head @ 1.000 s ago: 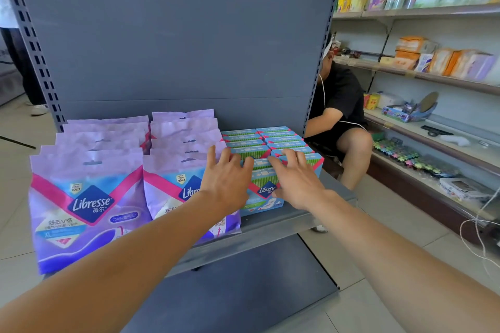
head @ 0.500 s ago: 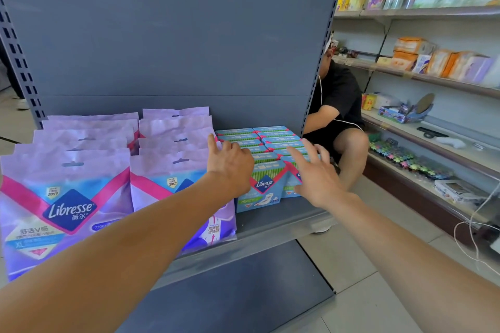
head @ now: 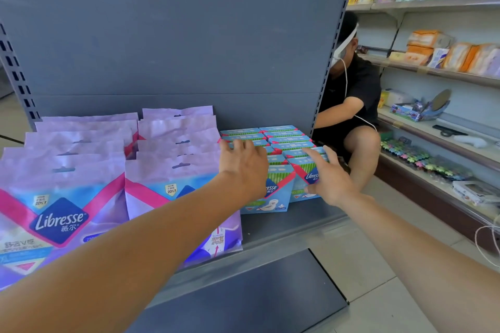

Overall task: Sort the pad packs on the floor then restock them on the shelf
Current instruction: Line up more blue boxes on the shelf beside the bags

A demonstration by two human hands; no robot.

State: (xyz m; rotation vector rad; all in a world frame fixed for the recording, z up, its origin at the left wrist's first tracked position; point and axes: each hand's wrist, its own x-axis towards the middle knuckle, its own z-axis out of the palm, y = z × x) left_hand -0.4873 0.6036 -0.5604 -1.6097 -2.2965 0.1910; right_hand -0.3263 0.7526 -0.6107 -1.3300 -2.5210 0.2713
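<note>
Two rows of large purple Libresse pad packs [head: 173,170] stand on the grey shelf [head: 292,222] at the left. To their right stand two rows of small blue-and-green pad packs [head: 281,140]. My left hand [head: 243,167] lies with straight fingers over the tops of the left blue row, hiding part of the front pack [head: 276,194]. My right hand [head: 327,178] presses the front right blue pack [head: 305,170], fingers over its top and thumb low on its front face.
A tall grey back panel [head: 176,35] rises behind the packs. A lower dark shelf [head: 243,295] juts out beneath. A person in black [head: 351,105] crouches just right of the shelf upright. Stocked wall shelves [head: 438,73] line the right side, above tiled floor [head: 359,259].
Both hands have slid the blue packs back and to the right along the shelf. The view has shifted leftward and closer.
</note>
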